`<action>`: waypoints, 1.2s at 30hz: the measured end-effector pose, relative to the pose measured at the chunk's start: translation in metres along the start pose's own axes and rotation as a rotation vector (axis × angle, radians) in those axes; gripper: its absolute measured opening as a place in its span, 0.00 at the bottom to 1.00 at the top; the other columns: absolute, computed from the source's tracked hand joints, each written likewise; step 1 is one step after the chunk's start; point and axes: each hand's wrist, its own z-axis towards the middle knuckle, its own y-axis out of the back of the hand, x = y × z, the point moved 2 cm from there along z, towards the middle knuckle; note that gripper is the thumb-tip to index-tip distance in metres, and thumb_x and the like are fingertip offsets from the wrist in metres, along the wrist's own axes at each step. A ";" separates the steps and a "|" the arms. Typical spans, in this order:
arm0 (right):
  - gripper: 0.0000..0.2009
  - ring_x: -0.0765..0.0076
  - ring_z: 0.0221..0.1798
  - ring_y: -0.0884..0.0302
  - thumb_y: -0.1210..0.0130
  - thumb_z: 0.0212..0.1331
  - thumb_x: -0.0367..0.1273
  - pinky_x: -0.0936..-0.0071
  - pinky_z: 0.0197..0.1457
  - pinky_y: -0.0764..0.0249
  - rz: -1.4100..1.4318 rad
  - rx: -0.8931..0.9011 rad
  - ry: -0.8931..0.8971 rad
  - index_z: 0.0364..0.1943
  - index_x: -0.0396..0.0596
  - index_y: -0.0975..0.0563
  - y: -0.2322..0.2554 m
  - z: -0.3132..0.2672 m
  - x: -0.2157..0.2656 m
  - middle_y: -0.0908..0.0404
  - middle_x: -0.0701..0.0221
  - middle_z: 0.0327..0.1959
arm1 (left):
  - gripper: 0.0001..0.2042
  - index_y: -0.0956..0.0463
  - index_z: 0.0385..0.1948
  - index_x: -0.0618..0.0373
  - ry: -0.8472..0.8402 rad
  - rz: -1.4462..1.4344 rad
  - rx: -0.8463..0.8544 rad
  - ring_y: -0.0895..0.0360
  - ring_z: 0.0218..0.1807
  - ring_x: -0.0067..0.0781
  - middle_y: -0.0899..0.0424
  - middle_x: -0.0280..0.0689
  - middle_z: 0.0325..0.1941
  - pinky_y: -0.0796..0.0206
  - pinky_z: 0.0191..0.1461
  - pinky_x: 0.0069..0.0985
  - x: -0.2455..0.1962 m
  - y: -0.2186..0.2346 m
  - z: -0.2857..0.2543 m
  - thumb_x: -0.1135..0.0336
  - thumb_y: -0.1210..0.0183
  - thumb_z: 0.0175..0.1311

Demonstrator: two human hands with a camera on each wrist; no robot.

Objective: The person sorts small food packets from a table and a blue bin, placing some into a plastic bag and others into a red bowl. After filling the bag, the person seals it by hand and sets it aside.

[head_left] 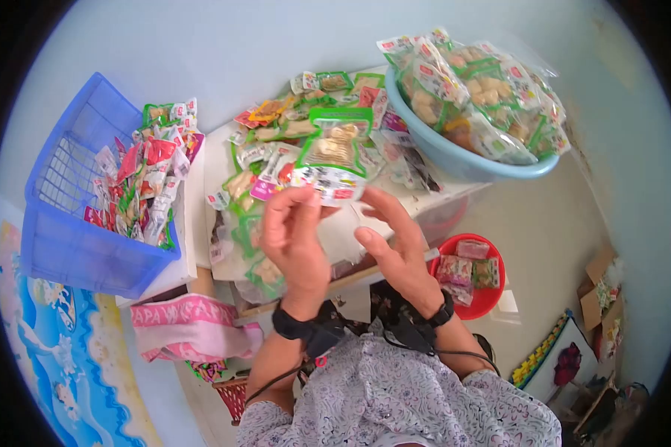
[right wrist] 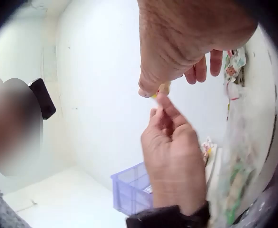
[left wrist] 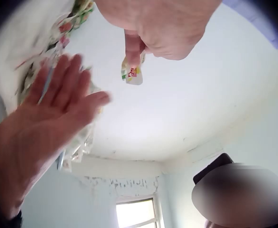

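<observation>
And here's the left hand [head_left: 298, 238], pinching the packet [head_left: 335, 153] by its lower edge, holding it up over the bench [head_left: 347, 232], green-bordered top pointing away from the body. Just beside its right edge comes the right hand [head_left: 399, 249], grasping nothing, fingers spread and loosely bent.

Beneath and beyond the left hand, the white bench top carries a scatter of loose packets [head_left: 257, 160], overlapping toward the wall [head_left: 238, 45]. Back and left of that hand, a pink towel [head_left: 194, 324] hangs down.

Out to the right hand's right, down on the pale, shiny floor [head_left: 533, 238], sits a red basin [head_left: 496, 298] with packs inside. Beyond that hand, a blue tub [head_left: 484, 167] brims with big bags [head_left: 492, 86]. Away to the left hand's left, a blue basket [head_left: 97, 261] holds a heap of sachets [head_left: 138, 186]. Farther left, a bright blue mural [head_left: 60, 343]; far right, open cartons [head_left: 596, 298] near the wall!
</observation>
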 end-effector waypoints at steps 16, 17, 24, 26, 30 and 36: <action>0.11 0.85 0.40 0.19 0.42 0.74 0.34 0.82 0.44 0.25 0.155 -0.197 -0.480 0.52 0.42 0.17 0.088 -0.033 -0.021 0.14 0.77 0.42 | 0.19 0.23 0.50 0.59 -0.386 1.010 0.272 0.24 0.43 0.39 0.21 0.40 0.40 0.32 0.44 0.36 0.002 0.022 -0.051 0.66 0.29 0.60; 0.12 0.85 0.41 0.20 0.42 0.75 0.34 0.82 0.44 0.25 0.128 -0.178 -0.512 0.53 0.41 0.17 0.092 -0.035 -0.027 0.14 0.77 0.42 | 0.19 0.22 0.49 0.59 -0.475 1.092 0.292 0.25 0.43 0.41 0.22 0.40 0.40 0.32 0.45 0.37 0.001 0.018 -0.047 0.65 0.28 0.58; 0.13 0.86 0.38 0.22 0.43 0.75 0.36 0.83 0.38 0.27 0.151 -0.054 -0.611 0.51 0.39 0.17 0.084 -0.033 -0.036 0.15 0.78 0.39 | 0.17 0.22 0.44 0.59 -0.343 1.360 0.397 0.23 0.39 0.44 0.20 0.41 0.35 0.32 0.42 0.40 0.021 0.007 -0.028 0.60 0.29 0.59; 0.13 0.87 0.36 0.22 0.43 0.75 0.36 0.83 0.36 0.28 0.190 -0.073 -0.603 0.50 0.40 0.17 0.082 -0.034 -0.043 0.15 0.78 0.38 | 0.14 0.22 0.43 0.59 -0.165 1.328 0.428 0.22 0.35 0.41 0.19 0.41 0.32 0.30 0.40 0.36 0.033 0.018 -0.028 0.63 0.31 0.61; 0.12 0.85 0.34 0.20 0.43 0.75 0.37 0.82 0.31 0.28 0.191 -0.140 -0.661 0.48 0.41 0.17 0.088 -0.036 -0.041 0.14 0.76 0.38 | 0.07 0.21 0.42 0.60 0.130 0.896 0.309 0.20 0.32 0.30 0.17 0.38 0.30 0.29 0.38 0.28 0.031 0.032 -0.033 0.68 0.36 0.68; 0.11 0.84 0.30 0.20 0.43 0.74 0.37 0.81 0.23 0.29 0.225 -0.101 -0.665 0.46 0.43 0.17 0.078 -0.021 -0.023 0.16 0.76 0.32 | 0.03 0.21 0.41 0.60 0.092 0.664 0.194 0.24 0.33 0.25 0.18 0.33 0.32 0.32 0.39 0.26 0.023 0.033 -0.045 0.72 0.41 0.72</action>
